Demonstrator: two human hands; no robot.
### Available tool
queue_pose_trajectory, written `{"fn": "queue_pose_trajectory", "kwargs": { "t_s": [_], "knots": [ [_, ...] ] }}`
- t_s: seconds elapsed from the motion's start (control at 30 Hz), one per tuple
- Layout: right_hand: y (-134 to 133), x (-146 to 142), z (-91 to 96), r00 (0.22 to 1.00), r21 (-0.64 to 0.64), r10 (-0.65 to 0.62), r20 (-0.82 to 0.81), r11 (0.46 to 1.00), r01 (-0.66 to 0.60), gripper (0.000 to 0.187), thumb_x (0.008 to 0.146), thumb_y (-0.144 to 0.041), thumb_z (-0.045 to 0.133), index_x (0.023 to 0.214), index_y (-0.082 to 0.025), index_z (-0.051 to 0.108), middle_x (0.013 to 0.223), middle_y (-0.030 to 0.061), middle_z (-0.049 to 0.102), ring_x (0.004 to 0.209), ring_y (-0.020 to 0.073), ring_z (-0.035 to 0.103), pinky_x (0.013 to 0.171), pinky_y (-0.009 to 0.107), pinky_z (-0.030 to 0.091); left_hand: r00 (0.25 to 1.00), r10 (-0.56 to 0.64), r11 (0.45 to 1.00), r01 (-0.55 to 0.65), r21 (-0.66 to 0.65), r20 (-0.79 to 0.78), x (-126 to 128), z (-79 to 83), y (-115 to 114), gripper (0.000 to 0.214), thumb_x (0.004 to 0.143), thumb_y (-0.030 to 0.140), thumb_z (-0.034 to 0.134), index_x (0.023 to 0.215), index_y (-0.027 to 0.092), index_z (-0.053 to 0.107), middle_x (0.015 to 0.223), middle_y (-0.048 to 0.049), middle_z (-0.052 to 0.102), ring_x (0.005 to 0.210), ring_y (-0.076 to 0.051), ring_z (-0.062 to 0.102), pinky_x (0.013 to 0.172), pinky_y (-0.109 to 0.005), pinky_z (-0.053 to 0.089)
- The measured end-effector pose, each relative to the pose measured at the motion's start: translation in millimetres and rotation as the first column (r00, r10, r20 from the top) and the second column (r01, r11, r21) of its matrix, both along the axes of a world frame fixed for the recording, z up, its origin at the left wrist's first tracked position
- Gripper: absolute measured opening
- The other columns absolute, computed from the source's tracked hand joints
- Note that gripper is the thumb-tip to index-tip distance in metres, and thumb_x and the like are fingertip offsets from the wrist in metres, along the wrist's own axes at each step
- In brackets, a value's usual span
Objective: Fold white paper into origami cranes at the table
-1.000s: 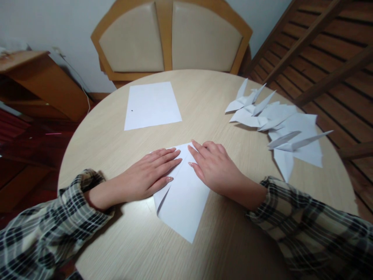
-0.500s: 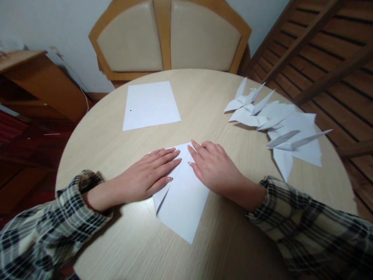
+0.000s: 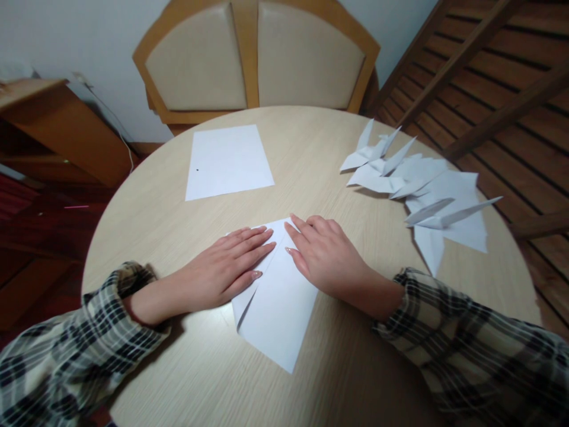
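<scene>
Near the middle of the round table (image 3: 146, 237), as the head view shows, a sheet of folded paper (image 3: 282, 314) lies with one pointed corner toward the wearer. Its left side is turned in as a flap (image 3: 242, 299), whose lower end stands slightly raised, leaving a dark gap. The left hand (image 3: 217, 267) lies flat across this flap, fingers together and stretched out, its grip wide and closed on nothing. The right hand (image 3: 331, 255) presses fingertips and thumb down at the top corner, parted rather than pinching, so its grip is also loose.

The step in hand looks like lining up and pressing a diagonal crease. The next move seems to call for firm pressure down the fold, with the top point kept pinned. Beyond lies a flat sheet (image 3: 230, 163); to the right, folded paper birds (image 3: 418, 178) sit in a cluster.
</scene>
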State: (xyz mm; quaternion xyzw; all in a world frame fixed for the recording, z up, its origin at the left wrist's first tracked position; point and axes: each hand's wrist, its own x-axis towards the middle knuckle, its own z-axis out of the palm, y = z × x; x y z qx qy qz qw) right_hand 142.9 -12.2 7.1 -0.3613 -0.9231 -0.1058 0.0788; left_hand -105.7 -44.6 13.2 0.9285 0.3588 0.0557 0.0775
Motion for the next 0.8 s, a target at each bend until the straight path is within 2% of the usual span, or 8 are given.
{"fn": "queue_pose_trajectory", "kwargs": {
  "t_s": [0.17,0.27,0.33,0.4,0.47,0.63,0.8],
  "knots": [
    [-0.5,-1.0,0.6,1.000,-0.021,-0.013,-0.011,1.000,0.013,0.045,0.099,-0.030,0.040,0.136,-0.007,0.052,0.138,0.0193,0.054,0.112,0.0320,0.049,0.091,0.043,0.036,1.000,0.009,1.000,-0.009,-0.004,0.021,0.8,0.3,0.0,0.053,0.101,0.035,0.040,0.150,0.021,0.030,0.158,-0.0108,0.030,0.145,-0.025,0.027,0.120,-0.047,0.023],
    [-2.3,-1.8,1.3,0.997,-0.018,-0.058,-0.055,0.998,0.057,0.043,0.097,-0.030,0.045,0.136,-0.012,0.053,0.144,0.0210,0.047,0.111,0.0317,0.049,0.089,0.042,0.037,0.999,0.012,1.000,-0.012,-0.003,0.030,1.1,0.2,0.0,0.053,0.100,0.034,0.040,0.151,0.021,0.029,0.158,-0.0103,0.030,0.146,-0.026,0.027,0.119,-0.047,0.024],
    [-3.3,-2.3,1.9,0.993,-0.018,-0.087,-0.077,0.996,0.085,0.042,0.096,-0.030,0.048,0.133,-0.012,0.055,0.147,0.0226,0.042,0.109,0.0314,0.050,0.088,0.041,0.037,0.999,0.011,1.000,-0.011,-0.001,0.034,1.0,0.2,0.2,0.053,0.100,0.034,0.040,0.151,0.021,0.029,0.158,-0.0101,0.030,0.145,-0.026,0.027,0.119,-0.047,0.025],
    [-3.4,-2.6,2.3,0.993,-0.021,-0.091,-0.081,0.996,0.089,0.039,0.095,-0.030,0.048,0.129,-0.011,0.058,0.145,0.0232,0.043,0.108,0.0315,0.050,0.087,0.041,0.038,1.000,0.009,1.000,-0.009,-0.001,0.025,0.7,0.1,0.4,0.053,0.100,0.034,0.040,0.151,0.021,0.030,0.158,-0.0104,0.031,0.145,-0.026,0.027,0.119,-0.047,0.025],
    [-2.7,-2.3,2.2,0.994,-0.025,-0.074,-0.074,0.997,0.073,0.038,0.096,-0.030,0.046,0.127,-0.011,0.059,0.144,0.0216,0.046,0.107,0.0315,0.049,0.087,0.041,0.037,1.000,0.009,1.000,-0.009,0.000,0.002,0.3,-0.2,0.6,0.053,0.101,0.035,0.040,0.151,0.020,0.030,0.158,-0.0110,0.030,0.146,-0.026,0.026,0.119,-0.048,0.025],
    [0.0,-0.1,-1.3,0.998,-0.031,-0.029,-0.062,0.999,0.028,0.043,0.099,-0.030,0.041,0.137,-0.014,0.052,0.148,0.0142,0.045,0.107,0.0302,0.048,0.088,0.042,0.035,1.000,0.003,1.000,-0.003,0.010,-0.019,0.0,-1.0,1.0,0.052,0.101,0.034,0.039,0.150,0.019,0.031,0.158,-0.0118,0.028,0.146,-0.025,0.025,0.119,-0.048,0.024],
    [1.2,1.4,-5.0,0.997,-0.032,-0.026,-0.066,0.999,0.024,0.046,0.100,-0.031,0.039,0.140,-0.012,0.048,0.146,0.0130,0.047,0.113,0.0312,0.045,0.092,0.043,0.033,1.000,-0.010,1.000,0.010,0.020,-0.014,-0.1,-0.6,1.1,0.053,0.101,0.034,0.039,0.150,0.018,0.029,0.158,-0.0128,0.029,0.146,-0.025,0.025,0.120,-0.047,0.023]
  ]
}}
